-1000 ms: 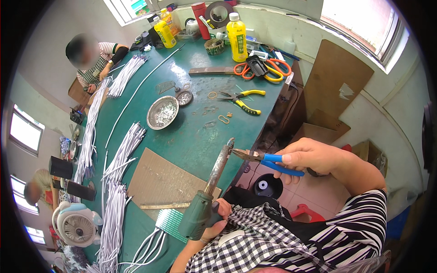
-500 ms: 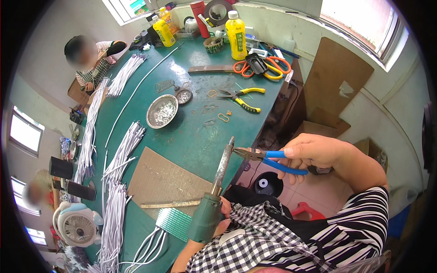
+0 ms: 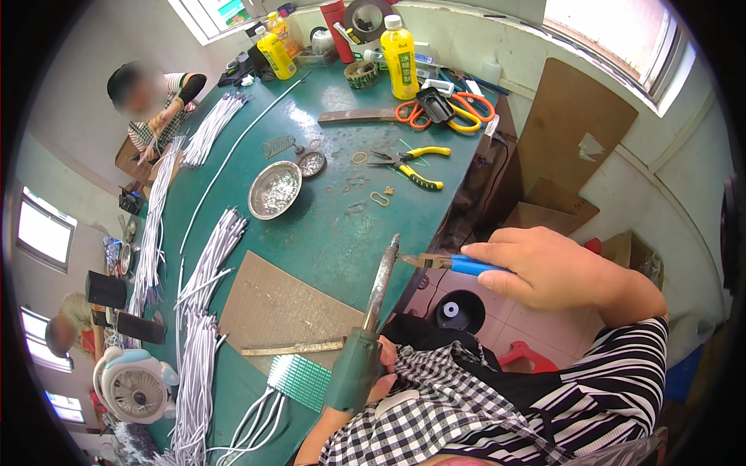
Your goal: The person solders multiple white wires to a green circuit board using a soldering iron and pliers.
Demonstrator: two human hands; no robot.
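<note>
My left hand (image 3: 381, 387) is wrapped round the green handle of a large soldering iron (image 3: 382, 283), mostly hidden behind it. The iron's long metal barrel points up and away over the table's near edge. My right hand (image 3: 532, 268) grips blue-handled cutting pliers (image 3: 466, 265), fingers folded over the handles. The jaws reach left to the iron's barrel just below its tip; whether they touch it I cannot tell. Left of the iron's handle lies a green circuit board panel (image 3: 299, 380) with white wires running from it, beside a brown cardboard sheet (image 3: 284, 303).
Bundles of white wires (image 3: 194, 373) line the left side. A metal bowl (image 3: 275, 190) holds silvery bits. Yellow-handled pliers (image 3: 412, 165), scissors (image 3: 466, 113) and a yellow bottle (image 3: 400, 58) stand or lie farther back. A fan (image 3: 136, 388) is at left; two other people sit beyond.
The handles of the blue pliers have come together as my right hand closed and turned palm down. The soldering iron has stayed nearly in place. The far-left person's arm has moved.
</note>
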